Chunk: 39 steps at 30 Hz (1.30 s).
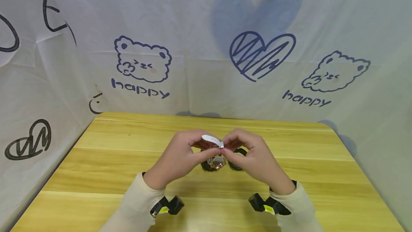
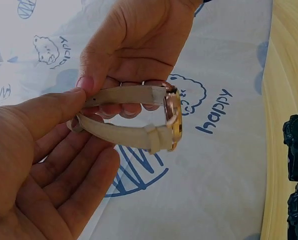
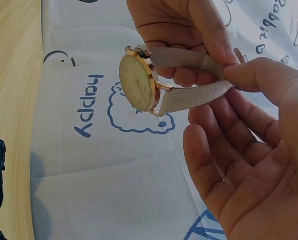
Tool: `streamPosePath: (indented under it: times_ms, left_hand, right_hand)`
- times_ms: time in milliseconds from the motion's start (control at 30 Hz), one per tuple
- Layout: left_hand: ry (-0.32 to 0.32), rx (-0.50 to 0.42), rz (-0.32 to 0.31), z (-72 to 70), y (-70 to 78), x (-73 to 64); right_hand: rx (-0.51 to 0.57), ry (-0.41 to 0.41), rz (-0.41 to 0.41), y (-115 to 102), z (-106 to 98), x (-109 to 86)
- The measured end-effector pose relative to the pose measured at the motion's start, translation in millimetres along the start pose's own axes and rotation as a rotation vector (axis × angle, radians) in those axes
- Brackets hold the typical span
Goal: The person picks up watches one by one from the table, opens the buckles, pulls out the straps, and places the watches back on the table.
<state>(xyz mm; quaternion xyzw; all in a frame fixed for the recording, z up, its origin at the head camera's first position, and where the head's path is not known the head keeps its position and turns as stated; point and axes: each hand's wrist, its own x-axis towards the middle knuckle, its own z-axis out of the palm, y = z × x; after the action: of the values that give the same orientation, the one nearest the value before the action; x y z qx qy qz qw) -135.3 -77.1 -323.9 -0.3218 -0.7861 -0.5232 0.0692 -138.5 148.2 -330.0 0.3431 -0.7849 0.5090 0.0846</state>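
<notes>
A wristwatch with a white strap [image 1: 210,139] and a rose-gold case [image 3: 139,80] is held up over the table, its strap closed into a loop. My left hand [image 1: 185,153] pinches the strap near the buckle between thumb and fingers. Opposite it, my right hand [image 1: 254,153] pinches the same end of the strap, the two thumbs nearly meeting. The pale dial faces away from both palms in the right wrist view. In the left wrist view a strap keeper [image 2: 153,139] shows near the case. The buckle is mostly hidden by fingertips.
Two dark watches lie on the wooden table [image 1: 128,174] beneath the hands, one dark watch [image 1: 209,166] at left and another black watch [image 1: 237,165] at right. A white cloth [image 1: 199,81] with drawings hangs behind the table, another stretch along its left side.
</notes>
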Motion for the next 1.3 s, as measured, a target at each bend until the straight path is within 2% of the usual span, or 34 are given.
streamPosePath:
  times_ms: [133,333,500,667,933,1300]
  left_hand:
    - [0.002,0.001,0.030,-1.2,-1.6,-0.6]
    - [0.007,-0.058,0.043,-2.4,-2.8,-1.8]
    - [0.007,-0.088,0.028,-3.1,-3.2,-2.3]
    - [-0.020,-0.121,-0.002,-5.6,-1.9,-2.8]
    - [-0.045,-0.076,-0.025,-4.9,1.2,-1.3]
    - [-0.057,-0.008,-0.015,-4.9,0.6,-2.0]
  right_hand:
    - [-0.006,-0.005,-0.007,-1.1,0.3,0.7]
    - [-0.009,-0.022,-0.010,-2.4,0.8,0.6]
    - [-0.003,-0.029,0.002,-3.4,1.8,0.2]
    - [-0.007,-0.035,0.004,-2.9,1.7,0.4]
    - [-0.007,-0.054,0.004,-1.9,1.8,-0.1]
    - [-0.011,-0.085,0.023,-1.4,2.6,-1.4]
